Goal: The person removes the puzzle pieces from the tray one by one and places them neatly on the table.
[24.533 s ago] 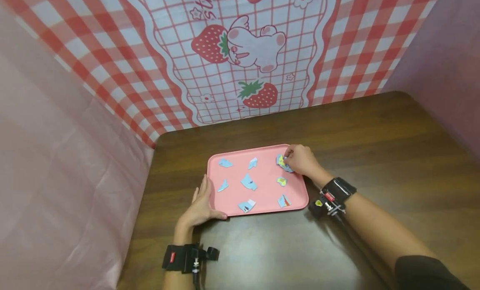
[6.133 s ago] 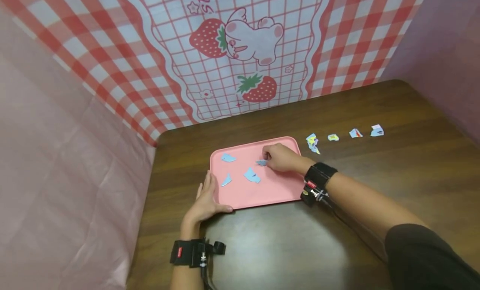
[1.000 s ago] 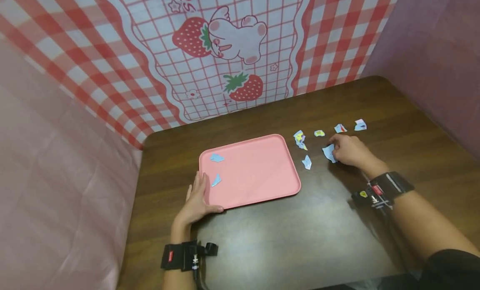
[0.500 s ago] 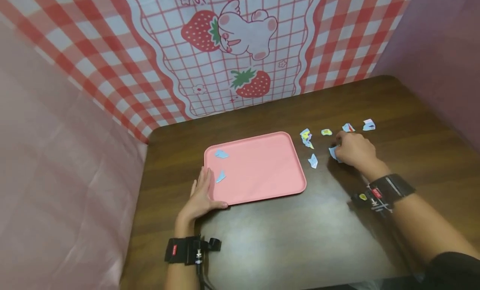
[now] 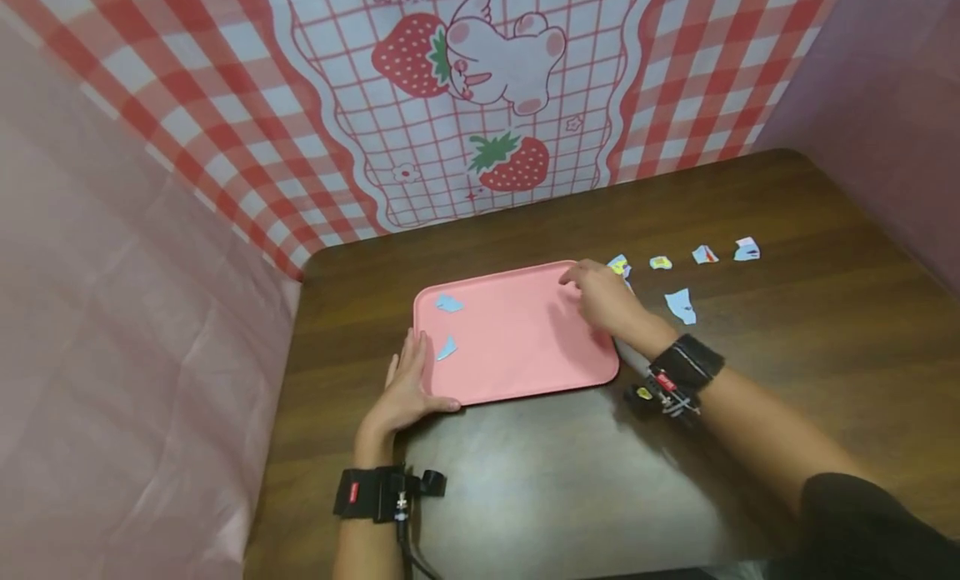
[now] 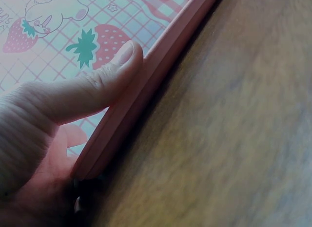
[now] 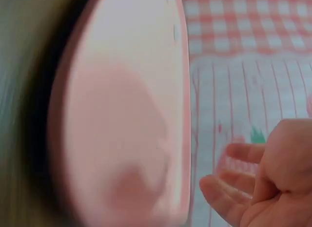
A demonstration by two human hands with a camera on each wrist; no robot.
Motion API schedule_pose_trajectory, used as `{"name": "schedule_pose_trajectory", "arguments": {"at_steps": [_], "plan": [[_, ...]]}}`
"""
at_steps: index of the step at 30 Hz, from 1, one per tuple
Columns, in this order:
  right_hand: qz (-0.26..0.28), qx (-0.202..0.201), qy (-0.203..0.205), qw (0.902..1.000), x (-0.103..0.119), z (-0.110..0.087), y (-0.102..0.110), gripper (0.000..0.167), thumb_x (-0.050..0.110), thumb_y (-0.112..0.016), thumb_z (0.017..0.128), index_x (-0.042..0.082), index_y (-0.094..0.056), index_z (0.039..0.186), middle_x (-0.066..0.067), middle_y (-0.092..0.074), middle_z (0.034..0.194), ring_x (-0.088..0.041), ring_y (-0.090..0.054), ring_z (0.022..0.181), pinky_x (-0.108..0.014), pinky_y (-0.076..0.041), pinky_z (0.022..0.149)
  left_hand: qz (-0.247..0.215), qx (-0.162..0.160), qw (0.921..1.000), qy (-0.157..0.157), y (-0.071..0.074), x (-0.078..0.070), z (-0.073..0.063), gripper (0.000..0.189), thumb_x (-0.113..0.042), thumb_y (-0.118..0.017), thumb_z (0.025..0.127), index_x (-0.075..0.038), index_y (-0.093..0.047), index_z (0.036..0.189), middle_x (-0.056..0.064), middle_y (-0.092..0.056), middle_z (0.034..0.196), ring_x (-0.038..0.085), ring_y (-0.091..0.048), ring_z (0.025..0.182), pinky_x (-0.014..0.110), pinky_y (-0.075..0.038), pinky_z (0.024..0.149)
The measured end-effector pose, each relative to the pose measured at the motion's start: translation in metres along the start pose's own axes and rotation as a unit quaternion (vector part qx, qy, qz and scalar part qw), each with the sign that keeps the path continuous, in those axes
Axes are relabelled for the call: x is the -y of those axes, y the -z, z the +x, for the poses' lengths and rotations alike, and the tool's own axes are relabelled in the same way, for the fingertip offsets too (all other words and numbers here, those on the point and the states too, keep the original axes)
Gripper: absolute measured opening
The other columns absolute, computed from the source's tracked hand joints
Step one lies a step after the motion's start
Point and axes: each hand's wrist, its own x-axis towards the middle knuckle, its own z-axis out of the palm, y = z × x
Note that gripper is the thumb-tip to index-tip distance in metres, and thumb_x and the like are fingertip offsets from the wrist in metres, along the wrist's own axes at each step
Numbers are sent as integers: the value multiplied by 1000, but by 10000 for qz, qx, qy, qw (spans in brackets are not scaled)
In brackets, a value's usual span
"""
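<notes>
In the head view my left hand (image 5: 407, 394) rests at the near left corner of a pink tray (image 5: 517, 347), fingers straight along its left side. The left wrist view has the thumb (image 6: 97, 88) on the rim. Two jagged light-blue flat pieces, an upper one (image 5: 449, 303) and a narrow lower one (image 5: 447, 348), lie at the tray's left. Above the tray's right side is my right hand (image 5: 607, 301), holding nothing, fingers loosely bent. It partly covers a yellow and blue picture piece (image 5: 618, 265). A larger light-blue piece (image 5: 681, 306) lies on the table beyond.
Along the back right of the wooden table (image 5: 540, 480) lie a small yellow piece (image 5: 661, 263), a piece with a red mark (image 5: 705, 255) and a pink-topped blue piece (image 5: 747, 249). A strawberry-patterned cloth (image 5: 502, 88) hangs behind the table; plain pink cloth (image 5: 127, 330) hangs at left.
My right hand has let go of the larger light-blue piece on the table and moved left over the tray. Earlier, several other pieces went from tray to table. The left hand stays at the corner.
</notes>
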Motion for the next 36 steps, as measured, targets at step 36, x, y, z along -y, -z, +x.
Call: {"name": "schedule_pose_trajectory", "arguments": {"at_steps": [36], "plan": [[465,1592,206,9859,97,23,-86,1,17,-69,90,16,-68,90,2,-67,85,-16,-62,80,-35,-52,70,-55,-171,9997,-163,-7,2,2,132,-37,-92,70,-1,-2,161,18,15,166,29,12,153,53,10,120]]}}
